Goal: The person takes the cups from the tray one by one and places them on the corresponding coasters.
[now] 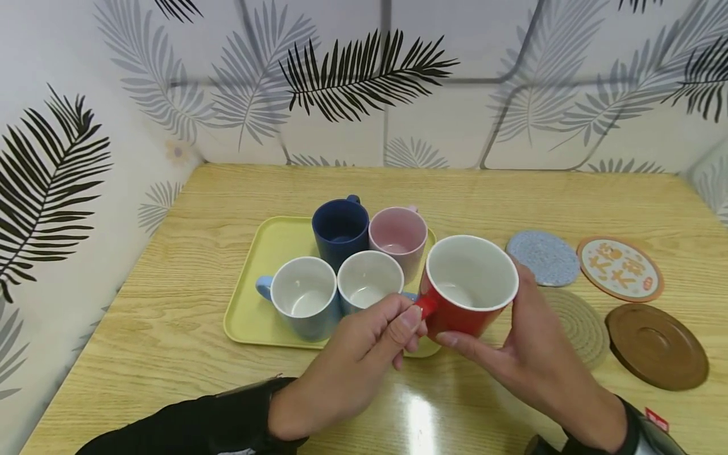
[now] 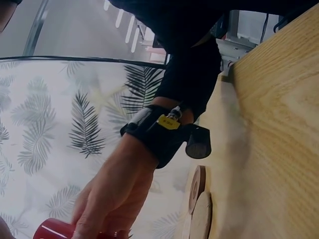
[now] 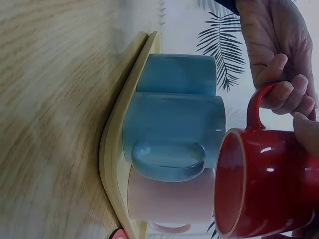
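Note:
Both hands hold a red mug with a white inside (image 1: 455, 319), raised over the right end of a yellow tray (image 1: 244, 316). Fingers of the left hand (image 1: 347, 370) pinch its handle, and in the right wrist view the left hand (image 3: 281, 55) has fingertips through the handle of the red mug (image 3: 279, 184). The right hand (image 1: 543, 360) grips the mug's body from the right, thumb low on its near side. Standing on the tray are a dark blue mug (image 1: 335, 243), a pink mug (image 1: 406, 256) and two light blue mugs with white insides (image 1: 309, 319) (image 1: 366, 275).
To the right on the wooden table (image 1: 170, 253) lie a blue-grey coaster (image 1: 543, 258), a round coaster with orange lettering (image 1: 620, 268), a woven beige coaster (image 1: 574, 325) and a brown wooden disc (image 1: 656, 346). A leaf-patterned wall covering (image 1: 341, 139) stands behind the table.

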Tool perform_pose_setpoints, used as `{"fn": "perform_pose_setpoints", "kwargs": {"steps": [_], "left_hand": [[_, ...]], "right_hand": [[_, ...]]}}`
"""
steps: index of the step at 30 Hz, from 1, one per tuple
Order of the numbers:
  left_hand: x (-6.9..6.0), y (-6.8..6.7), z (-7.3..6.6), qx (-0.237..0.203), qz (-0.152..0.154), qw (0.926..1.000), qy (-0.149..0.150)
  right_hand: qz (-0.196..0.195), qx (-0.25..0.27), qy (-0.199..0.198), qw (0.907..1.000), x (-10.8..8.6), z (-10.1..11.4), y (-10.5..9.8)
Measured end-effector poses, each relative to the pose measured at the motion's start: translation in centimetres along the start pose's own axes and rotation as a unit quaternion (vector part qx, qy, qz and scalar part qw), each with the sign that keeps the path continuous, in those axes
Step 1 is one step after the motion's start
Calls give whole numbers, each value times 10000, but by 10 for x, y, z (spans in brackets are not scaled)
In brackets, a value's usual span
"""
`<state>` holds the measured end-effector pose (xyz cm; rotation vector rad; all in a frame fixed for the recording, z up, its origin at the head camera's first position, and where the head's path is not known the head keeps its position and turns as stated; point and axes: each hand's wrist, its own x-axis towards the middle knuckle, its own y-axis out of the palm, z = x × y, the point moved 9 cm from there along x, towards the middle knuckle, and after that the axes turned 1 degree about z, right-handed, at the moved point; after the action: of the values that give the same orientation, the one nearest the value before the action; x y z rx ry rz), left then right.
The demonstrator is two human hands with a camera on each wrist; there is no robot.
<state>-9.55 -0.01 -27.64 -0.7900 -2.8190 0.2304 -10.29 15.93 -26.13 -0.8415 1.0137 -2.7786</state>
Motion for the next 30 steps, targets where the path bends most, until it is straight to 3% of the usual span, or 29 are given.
{"fn": "perform_pose_setpoints", "kwargs": {"steps": [11, 17, 25, 30], "left_hand": [[1, 30, 1, -573, 529, 9967, 207], [0, 38, 7, -590, 672, 9960, 55], [-1, 49, 11, -812, 949, 9918, -267], [0, 56, 10, -887, 1053, 9900, -297]], "right_hand": [[-340, 572, 400, 9970, -7, -7, -8], [-390, 174, 608, 9972, -10, -14, -10], [-464, -200, 537, 9973, -13, -18, -12], [-606, -275, 437, 9968, -14, -14, -15]]}}
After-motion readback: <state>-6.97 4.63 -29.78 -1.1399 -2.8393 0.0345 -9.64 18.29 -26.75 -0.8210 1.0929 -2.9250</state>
